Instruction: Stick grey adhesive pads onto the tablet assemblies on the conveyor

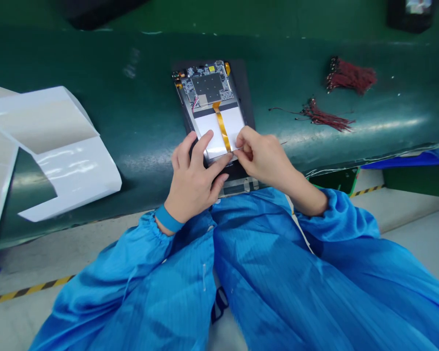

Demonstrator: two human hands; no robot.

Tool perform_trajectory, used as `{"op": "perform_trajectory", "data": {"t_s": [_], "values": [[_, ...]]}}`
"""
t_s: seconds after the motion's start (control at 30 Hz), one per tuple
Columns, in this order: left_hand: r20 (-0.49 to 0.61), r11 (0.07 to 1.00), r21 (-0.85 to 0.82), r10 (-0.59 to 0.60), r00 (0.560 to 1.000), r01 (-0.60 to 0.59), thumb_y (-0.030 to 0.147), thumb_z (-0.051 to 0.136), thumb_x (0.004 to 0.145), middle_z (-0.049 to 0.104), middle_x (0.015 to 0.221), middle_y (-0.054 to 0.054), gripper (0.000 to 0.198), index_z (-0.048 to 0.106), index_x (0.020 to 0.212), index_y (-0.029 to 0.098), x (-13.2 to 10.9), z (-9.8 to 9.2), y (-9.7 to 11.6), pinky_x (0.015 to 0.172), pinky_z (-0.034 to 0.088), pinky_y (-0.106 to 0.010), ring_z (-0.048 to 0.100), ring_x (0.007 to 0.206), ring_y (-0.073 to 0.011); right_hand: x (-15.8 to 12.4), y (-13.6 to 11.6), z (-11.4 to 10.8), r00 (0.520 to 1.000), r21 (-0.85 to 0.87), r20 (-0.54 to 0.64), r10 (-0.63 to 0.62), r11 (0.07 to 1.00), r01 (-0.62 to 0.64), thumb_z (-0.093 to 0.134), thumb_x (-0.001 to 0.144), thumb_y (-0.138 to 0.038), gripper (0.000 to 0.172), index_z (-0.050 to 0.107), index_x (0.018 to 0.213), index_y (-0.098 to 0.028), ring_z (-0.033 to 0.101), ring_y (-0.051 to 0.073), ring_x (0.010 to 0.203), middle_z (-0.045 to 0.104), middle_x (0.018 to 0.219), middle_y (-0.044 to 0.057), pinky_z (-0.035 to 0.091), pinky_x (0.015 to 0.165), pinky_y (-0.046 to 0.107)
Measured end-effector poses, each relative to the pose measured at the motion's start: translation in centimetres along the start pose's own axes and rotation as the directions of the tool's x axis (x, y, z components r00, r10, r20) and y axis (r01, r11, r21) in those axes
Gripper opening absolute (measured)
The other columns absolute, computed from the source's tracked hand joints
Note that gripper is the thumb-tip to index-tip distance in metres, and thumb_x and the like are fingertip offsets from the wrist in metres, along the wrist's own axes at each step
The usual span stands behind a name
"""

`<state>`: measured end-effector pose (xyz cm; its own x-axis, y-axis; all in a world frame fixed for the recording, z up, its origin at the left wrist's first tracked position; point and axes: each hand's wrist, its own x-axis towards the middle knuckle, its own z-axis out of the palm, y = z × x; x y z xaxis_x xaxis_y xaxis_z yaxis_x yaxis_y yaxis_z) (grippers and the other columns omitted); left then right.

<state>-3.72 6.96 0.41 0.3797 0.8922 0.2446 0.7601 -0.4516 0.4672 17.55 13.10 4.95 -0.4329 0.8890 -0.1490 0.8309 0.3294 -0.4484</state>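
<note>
An opened tablet (pixel 209 87) lies on a dark pad (pixel 246 97), its circuit board at the far end and a white battery (pixel 212 141) nearer me. An orange flat cable (pixel 222 127) runs down over the battery. My left hand (pixel 195 175) rests with fingers spread on the tablet's near left part, the index fingertip at the lower edge by the cable's end. At the near right corner, my right hand (pixel 263 153) pinches thumb and fingertips together; what they hold is hidden or too small to name. A thin dark end pokes out beyond that hand.
Right of the tablet lie a loose bunch of dark red wires (pixel 325 117) and, farther back, a thicker wire bundle (pixel 351 75). White sheets (pixel 76 165) with curled edges lie at left. Dark objects stand along the back of the green table (pixel 142 97).
</note>
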Motion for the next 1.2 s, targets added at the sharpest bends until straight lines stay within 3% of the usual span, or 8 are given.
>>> {"op": "perform_trajectory", "data": {"t_s": [0.13, 0.37, 0.6, 0.77, 0.93, 1.1, 1.2], "values": [[0.043, 1.000, 0.012, 0.002, 0.999, -0.003, 0.039, 0.062, 0.100, 0.020, 0.176, -0.007, 0.051, 0.058, 0.151, 0.038, -1.1, -0.6, -1.2, 0.127, 0.025, -0.067, 0.021, 0.160, -0.0465, -2.1, 1.4, 1.3, 0.967, -0.121, -0.058, -0.248, 0.963, 0.239, 0.043, 0.107, -0.025, 0.036, 0.076, 0.121, -0.021, 0.064, 0.017, 0.077, 0.076, 0.091, 0.005, 0.037, 0.067, 0.029], [0.069, 1.000, 0.011, -0.004, 0.998, 0.003, 0.042, 0.064, 0.099, 0.009, 0.179, 0.000, 0.054, 0.056, 0.153, 0.042, -1.6, -1.4, -1.7, 0.131, 0.021, -0.066, 0.014, 0.163, -0.0438, -3.0, 2.4, 1.9, 0.969, -0.193, -0.070, -0.236, 0.956, 0.219, 0.042, 0.107, -0.020, 0.044, 0.077, 0.134, -0.027, 0.062, 0.015, 0.071, 0.077, 0.086, 0.005, 0.038, 0.063, 0.028], [0.082, 1.000, -0.002, -0.013, 0.997, 0.013, 0.039, 0.065, 0.097, 0.018, 0.178, -0.004, 0.058, 0.054, 0.154, 0.043, -1.6, -1.3, -1.7, 0.130, 0.021, -0.067, 0.018, 0.163, -0.0453, -3.5, 2.4, 1.4, 0.987, -0.247, -0.011, -0.159, 0.957, 0.152, 0.046, 0.101, -0.016, 0.049, 0.073, 0.139, -0.030, 0.060, 0.017, 0.071, 0.076, 0.086, 0.005, 0.034, 0.062, 0.030], [0.068, 0.997, 0.063, 0.032, 0.997, -0.036, 0.045, 0.068, 0.096, 0.027, 0.176, -0.011, 0.069, 0.047, 0.161, 0.037, -2.2, -0.5, 0.1, 0.128, 0.023, -0.068, 0.023, 0.161, -0.0469, -4.7, 2.2, 1.8, 0.984, -0.313, 0.055, -0.167, 0.934, 0.176, 0.044, 0.099, -0.015, 0.058, 0.059, 0.155, -0.023, 0.055, 0.018, 0.071, 0.071, 0.083, 0.006, 0.037, 0.063, 0.031], [0.060, 0.995, 0.104, 0.004, 0.998, -0.010, 0.040, 0.069, 0.095, 0.029, 0.175, -0.011, 0.065, 0.051, 0.158, 0.039, -2.7, -0.5, 0.2, 0.127, 0.024, -0.069, 0.024, 0.161, -0.0468, -5.2, 2.5, 1.6, 0.985, -0.374, 0.050, -0.164, 0.911, 0.171, 0.041, 0.103, -0.013, 0.059, 0.057, 0.156, -0.033, 0.051, 0.017, 0.070, 0.068, 0.080, 0.006, 0.034, 0.062, 0.032], [0.004, 0.997, 0.076, 0.019, 1.000, -0.019, 0.036, 0.070, 0.094, 0.028, 0.174, -0.013, 0.061, 0.055, 0.154, 0.034, -3.1, -1.2, 0.1, 0.127, 0.027, -0.069, 0.023, 0.161, -0.0465, -4.9, 1.7, 2.4, 0.948, -0.380, 0.033, -0.316, 0.874, 0.304, 0.042, 0.105, -0.018, 0.052, 0.060, 0.153, -0.025, 0.057, 0.020, 0.075, 0.070, 0.085, 0.007, 0.037, 0.065, 0.034], [-0.023, 0.999, 0.018, -0.049, 0.999, 0.049, 0.037, 0.067, 0.097, 0.025, 0.174, -0.018, 0.057, 0.053, 0.152, 0.027, -3.2, -1.1, 0.1, 0.126, 0.029, -0.069, 0.024, 0.161, -0.0458, -4.2, 1.0, 3.1, 0.903, -0.391, -0.042, -0.427, 0.839, 0.379, 0.045, 0.107, -0.031, 0.046, 0.063, 0.147, -0.016, 0.065, 0.028, 0.102, 0.074, 0.112, 0.015, 0.047, 0.081, 0.041]]}}
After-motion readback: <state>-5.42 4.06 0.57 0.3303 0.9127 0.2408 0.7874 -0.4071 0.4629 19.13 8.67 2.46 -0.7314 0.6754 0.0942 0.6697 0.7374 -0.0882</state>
